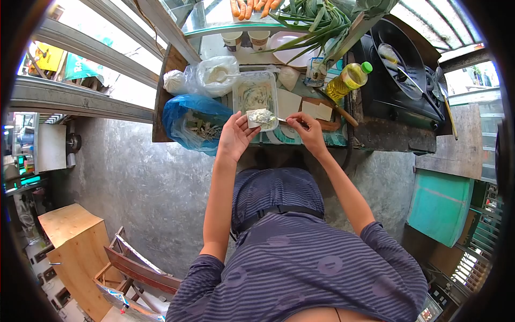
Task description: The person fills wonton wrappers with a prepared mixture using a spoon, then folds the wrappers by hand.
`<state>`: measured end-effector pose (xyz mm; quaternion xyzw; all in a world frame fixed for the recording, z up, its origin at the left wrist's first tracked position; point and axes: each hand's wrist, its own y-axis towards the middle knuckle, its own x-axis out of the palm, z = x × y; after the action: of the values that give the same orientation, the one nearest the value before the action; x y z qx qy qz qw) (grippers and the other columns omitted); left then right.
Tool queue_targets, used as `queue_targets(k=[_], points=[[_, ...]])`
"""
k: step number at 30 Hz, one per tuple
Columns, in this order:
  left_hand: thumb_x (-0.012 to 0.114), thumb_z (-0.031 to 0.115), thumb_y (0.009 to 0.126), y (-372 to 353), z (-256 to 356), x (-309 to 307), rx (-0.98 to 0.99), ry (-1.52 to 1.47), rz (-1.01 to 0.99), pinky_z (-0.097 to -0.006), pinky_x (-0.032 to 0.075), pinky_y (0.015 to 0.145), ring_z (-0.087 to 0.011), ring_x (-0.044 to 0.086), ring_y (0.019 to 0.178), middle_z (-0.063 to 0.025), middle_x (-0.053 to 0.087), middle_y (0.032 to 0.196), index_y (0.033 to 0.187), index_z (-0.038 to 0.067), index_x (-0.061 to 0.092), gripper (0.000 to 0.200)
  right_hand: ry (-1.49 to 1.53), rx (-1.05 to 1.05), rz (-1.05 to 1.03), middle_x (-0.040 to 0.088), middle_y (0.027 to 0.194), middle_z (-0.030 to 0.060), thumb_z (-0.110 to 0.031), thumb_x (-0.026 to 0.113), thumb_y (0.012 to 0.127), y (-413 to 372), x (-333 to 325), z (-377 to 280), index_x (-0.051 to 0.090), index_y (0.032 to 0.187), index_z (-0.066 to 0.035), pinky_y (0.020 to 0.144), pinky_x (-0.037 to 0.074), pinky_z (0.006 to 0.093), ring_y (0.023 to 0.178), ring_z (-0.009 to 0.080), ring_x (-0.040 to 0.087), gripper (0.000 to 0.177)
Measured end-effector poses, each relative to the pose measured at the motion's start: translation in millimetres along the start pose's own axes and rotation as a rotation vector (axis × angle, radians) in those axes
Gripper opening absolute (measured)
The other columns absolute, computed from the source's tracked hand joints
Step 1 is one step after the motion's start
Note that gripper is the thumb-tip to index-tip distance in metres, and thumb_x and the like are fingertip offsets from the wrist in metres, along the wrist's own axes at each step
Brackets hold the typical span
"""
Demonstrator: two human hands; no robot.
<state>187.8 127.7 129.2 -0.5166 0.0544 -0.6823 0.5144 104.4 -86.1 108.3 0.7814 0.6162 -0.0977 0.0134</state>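
Observation:
My left hand (234, 137), palm up, carries a pale square wrapper (250, 124) with a white and green mixture (262, 116) on it. Pinched in my right hand (309, 131) is the handle of a small utensil (282, 119), probably a spoon. Its tip meets the mixture, which hides its shape. Just beyond both hands stands a clear plastic container (276, 91), with similar mixture smeared inside. More pale wrappers (317, 110) lie on a brown board (328, 126) to the right, and another pale sheet (288, 103) lies beside the container.
A blue plastic bag (179, 115) with plant scraps sits at left, near a clear bag (217, 70). Rightward are a knife (351, 118), an oil bottle (346, 81) and a wok (399, 40) on a stove. Green leaves (311, 21) overhang paper cups (232, 41) behind.

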Motion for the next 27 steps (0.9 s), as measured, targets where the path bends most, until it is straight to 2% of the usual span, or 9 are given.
queue_targets(k=[16,22,27], points=[[0.044,0.03,0.093,-3.8,7.2,1.7,-0.068,-0.082,-0.058,-0.0381,0.045,0.096,-0.0279,0.057,0.106,-0.0181,0.057,0.114,0.121,-0.007,0.045,0.047,-0.086,-0.079,-0.008,0.061,0.08,0.0044,-0.019,0.065,0.085,6.0,-4.4,3.4,0.066,0.093,-0.004,0.07,0.043,0.0252,0.076,0.0116,0.056,0.018],[0.045,0.032,0.093,-2.9,8.6,-4.7,-0.12,-0.067,-0.078,-0.0368,0.049,0.088,-0.0267,0.06,0.097,-0.0174,0.059,0.11,0.119,-0.006,0.047,0.046,-0.088,-0.069,-0.062,0.059,0.079,0.0037,-0.02,0.067,0.083,12.6,-12.8,1.3,0.067,0.092,-0.005,0.068,0.043,0.0247,0.074,0.0114,0.054,0.017],[0.046,0.033,0.093,0.1,9.9,-9.9,-0.152,-0.03,-0.089,-0.0351,0.051,0.079,-0.0239,0.063,0.085,-0.0149,0.064,0.1,0.113,-0.006,0.052,0.045,-0.173,-0.122,-0.108,0.059,0.08,0.0034,-0.019,0.067,0.083,18.1,-21.3,-13.6,0.067,0.091,-0.006,0.068,0.043,0.0251,0.074,0.0116,0.054,0.015]])
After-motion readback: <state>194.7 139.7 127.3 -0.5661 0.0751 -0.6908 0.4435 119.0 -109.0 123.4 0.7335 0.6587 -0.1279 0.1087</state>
